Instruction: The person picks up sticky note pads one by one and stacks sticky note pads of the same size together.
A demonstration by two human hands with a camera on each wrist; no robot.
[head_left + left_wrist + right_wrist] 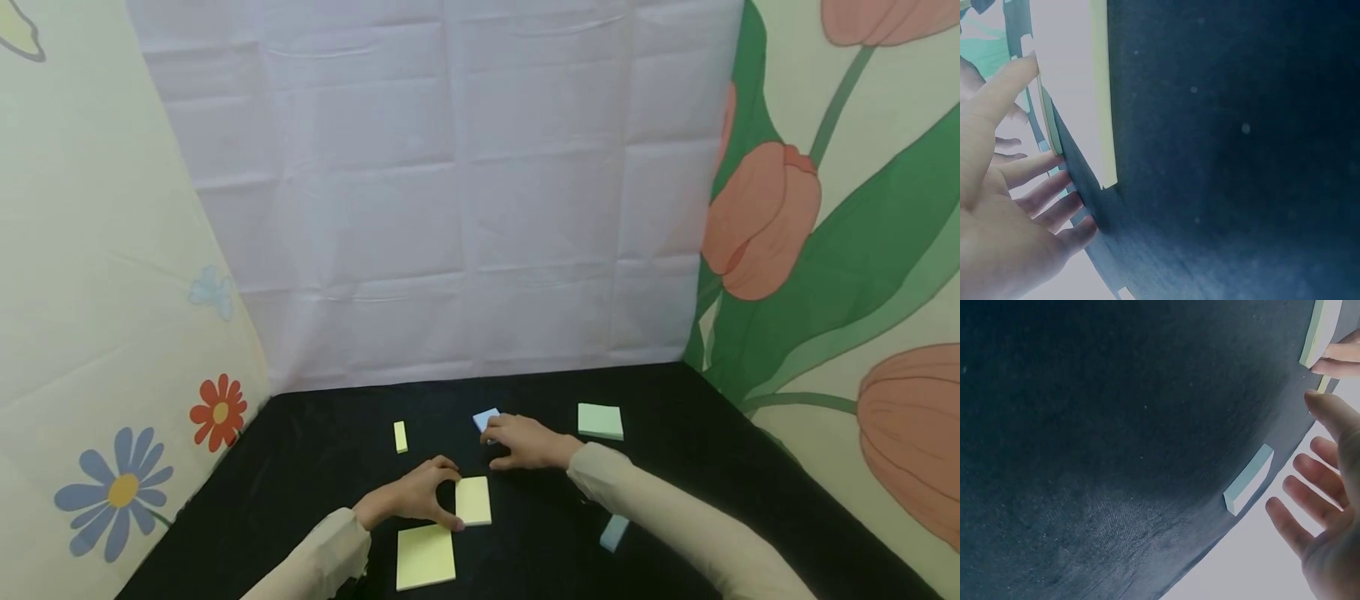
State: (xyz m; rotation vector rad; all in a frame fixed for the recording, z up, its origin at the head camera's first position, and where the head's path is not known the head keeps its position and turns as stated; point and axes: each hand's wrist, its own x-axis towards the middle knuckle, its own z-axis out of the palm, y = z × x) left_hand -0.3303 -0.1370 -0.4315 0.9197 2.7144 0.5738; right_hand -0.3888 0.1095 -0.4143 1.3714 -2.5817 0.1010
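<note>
My left hand (418, 490) grips a cream sticky note pad (474, 500) at its left side, thumb on the near corner and index finger at the far one. In the left wrist view, the thin edge of that pad (1051, 122) runs between thumb and index fingertip. Just in front of it lies a larger yellow sticky note pad (425, 557). Farther out, my right hand (528, 442) reaches over a blue sticky note pad (485, 417), covering part of it. The right wrist view shows this hand's fingers (1290, 525) spread, with the pad (1250, 481) beside them.
A narrow yellow pad (401, 437) lies at the far left of the black tablecloth (315, 450). At the far right is a green pad (600, 422). A narrow blue-green pad (614, 532) sits beside the right forearm. A white sheet (450, 208) hangs behind the table.
</note>
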